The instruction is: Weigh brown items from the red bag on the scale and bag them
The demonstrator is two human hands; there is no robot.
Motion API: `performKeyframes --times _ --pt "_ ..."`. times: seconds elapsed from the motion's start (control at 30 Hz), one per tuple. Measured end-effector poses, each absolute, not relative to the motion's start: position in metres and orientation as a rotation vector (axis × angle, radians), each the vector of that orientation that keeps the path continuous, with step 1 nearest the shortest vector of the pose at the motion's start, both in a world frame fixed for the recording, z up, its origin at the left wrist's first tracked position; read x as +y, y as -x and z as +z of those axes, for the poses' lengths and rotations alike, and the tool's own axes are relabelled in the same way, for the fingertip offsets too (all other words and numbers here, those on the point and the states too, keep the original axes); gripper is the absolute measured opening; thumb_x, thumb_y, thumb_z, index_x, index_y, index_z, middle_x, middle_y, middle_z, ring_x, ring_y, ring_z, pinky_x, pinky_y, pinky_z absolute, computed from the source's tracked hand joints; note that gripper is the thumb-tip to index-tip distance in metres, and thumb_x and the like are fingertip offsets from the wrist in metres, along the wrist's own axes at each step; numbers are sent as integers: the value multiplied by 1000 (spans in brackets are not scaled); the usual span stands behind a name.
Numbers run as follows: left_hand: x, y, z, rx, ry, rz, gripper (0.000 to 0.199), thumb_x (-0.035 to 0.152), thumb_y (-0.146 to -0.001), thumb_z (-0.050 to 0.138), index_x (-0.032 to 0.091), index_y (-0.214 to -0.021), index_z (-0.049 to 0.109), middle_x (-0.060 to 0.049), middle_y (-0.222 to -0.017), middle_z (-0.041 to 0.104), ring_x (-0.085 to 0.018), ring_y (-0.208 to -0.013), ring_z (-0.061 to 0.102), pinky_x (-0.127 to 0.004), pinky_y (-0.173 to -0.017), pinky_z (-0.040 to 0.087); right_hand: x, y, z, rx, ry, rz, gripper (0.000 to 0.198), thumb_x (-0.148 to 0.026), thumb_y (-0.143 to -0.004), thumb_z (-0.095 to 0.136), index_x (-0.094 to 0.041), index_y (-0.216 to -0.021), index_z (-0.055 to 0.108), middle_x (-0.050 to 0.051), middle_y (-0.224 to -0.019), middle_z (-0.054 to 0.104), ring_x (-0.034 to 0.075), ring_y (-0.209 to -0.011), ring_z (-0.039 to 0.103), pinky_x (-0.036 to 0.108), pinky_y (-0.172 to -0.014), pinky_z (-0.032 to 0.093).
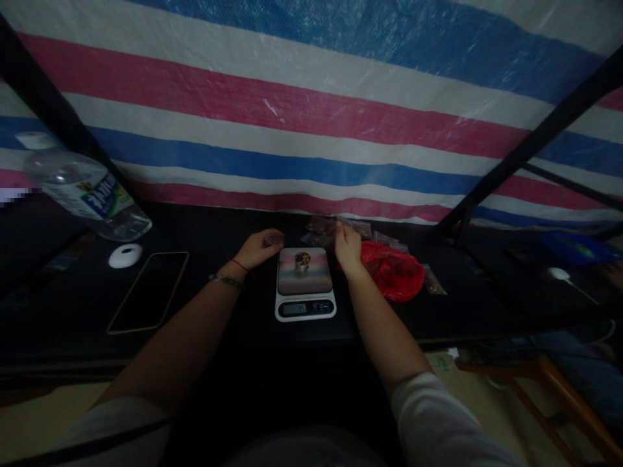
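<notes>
A white kitchen scale (304, 310) with a lit display stands between my hands. On its platform sits a small metal cup (302, 263) heaped with brownish-yellow bits. My left hand (257, 250), at the scale's far left corner, is closed around a small round clear container (274, 240); whether this is a lid or a jar is hard to tell. Beyond the scale's right side, the fingers of my right hand (348, 248) are pressed together beside several small zip bags (318, 225). What they pinch, if anything, is too dark to make out. A red plastic bag (396, 272) lies right of that hand.
To the left are a phone (148, 292), a white oval case (125, 255) and a large clear bottle (92, 188). Another small zip bag (434, 280) lies right of the red bag. A striped sheet (292, 136) hangs behind the black table (219, 224), with dark frame bars (525, 143) at the sides.
</notes>
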State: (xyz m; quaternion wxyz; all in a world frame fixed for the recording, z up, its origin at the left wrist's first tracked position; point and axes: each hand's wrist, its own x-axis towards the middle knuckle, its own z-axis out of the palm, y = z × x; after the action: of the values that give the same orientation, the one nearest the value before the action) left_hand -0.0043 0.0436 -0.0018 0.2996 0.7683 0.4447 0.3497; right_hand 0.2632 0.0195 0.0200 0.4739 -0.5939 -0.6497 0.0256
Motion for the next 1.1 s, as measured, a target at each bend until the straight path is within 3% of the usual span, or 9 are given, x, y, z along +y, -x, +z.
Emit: performKeyframes --times 1.1 --pt "43 3 -1 1149 -2043 895 41 45 -75 60 18 -106 65 -7 -98 70 -23 -89 66 -37 -82 51 18 -262 21 -1647 1439 55 51 -41 -97 28 -18 -76 68 10 -78 70 24 -80 65 33 -76 47"
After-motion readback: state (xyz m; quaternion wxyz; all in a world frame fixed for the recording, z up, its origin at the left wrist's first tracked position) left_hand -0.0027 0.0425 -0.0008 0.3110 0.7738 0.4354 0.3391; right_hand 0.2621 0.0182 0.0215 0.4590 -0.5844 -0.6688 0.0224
